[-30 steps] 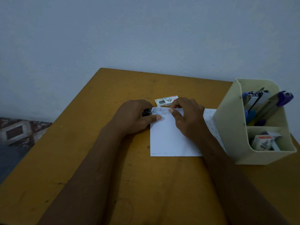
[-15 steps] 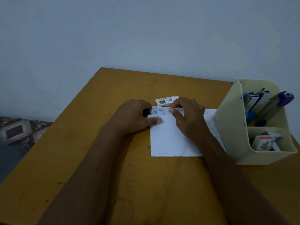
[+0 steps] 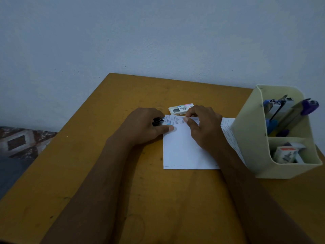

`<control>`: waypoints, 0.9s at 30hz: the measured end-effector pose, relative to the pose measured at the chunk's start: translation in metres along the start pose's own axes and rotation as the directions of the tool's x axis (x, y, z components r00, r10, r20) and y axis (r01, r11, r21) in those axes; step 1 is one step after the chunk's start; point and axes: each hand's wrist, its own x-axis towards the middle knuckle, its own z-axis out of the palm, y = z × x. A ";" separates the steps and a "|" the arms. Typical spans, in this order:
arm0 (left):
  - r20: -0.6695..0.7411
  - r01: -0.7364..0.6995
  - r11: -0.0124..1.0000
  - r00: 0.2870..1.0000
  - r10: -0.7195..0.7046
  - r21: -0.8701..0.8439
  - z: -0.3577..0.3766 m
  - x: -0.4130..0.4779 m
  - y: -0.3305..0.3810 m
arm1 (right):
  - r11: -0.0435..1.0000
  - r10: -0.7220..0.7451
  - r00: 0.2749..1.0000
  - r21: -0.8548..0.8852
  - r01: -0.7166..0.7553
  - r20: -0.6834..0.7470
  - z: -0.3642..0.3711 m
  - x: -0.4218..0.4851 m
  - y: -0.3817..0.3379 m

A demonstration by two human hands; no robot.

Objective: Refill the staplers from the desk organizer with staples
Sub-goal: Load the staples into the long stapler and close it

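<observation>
Head view: on a mustard-yellow wooden table (image 3: 123, 182) lies a white sheet of paper (image 3: 181, 152), its far edge covered with rows of short dark staple marks. The left hand (image 3: 144, 127) grips a small black stapler (image 3: 157, 121) at the sheet's far left corner. Its fingers are curled over the stapler and its thumb is laid flat on the paper. The right hand (image 3: 204, 127) pinches the far edge of the sheet between thumb and forefinger, just beside the stapler's nose. The two hands are close together but not touching.

Just behind the right hand sits a small box of staples (image 3: 179, 110), flat on the table. At the right stands a cream desk organizer (image 3: 249, 138), touching or nearly touching the paper's right edge. Its rear compartment holds a blue stapler (image 3: 271, 106) and a purple stapler (image 3: 309, 106), both leaning on end, with other items too dark to identify. Its front compartment holds more small staple boxes (image 3: 284, 154). A pale wall rises behind the table, and a patterned surface (image 3: 21, 143) shows at the lower left.
</observation>
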 end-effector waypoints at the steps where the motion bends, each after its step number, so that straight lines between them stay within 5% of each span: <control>1: 0.002 -0.001 1.000 1.000 0.001 0.004 0.001 0.000 0.000 | 1.000 0.000 1.000 0.000 0.000 0.000 0.000 0.000 0.000; 27: -0.009 -0.047 0.997 0.999 0.048 0.066 0.005 0.006 -0.001 | 1.000 -0.003 1.000 0.011 0.003 0.013 -0.001 0.000 -0.001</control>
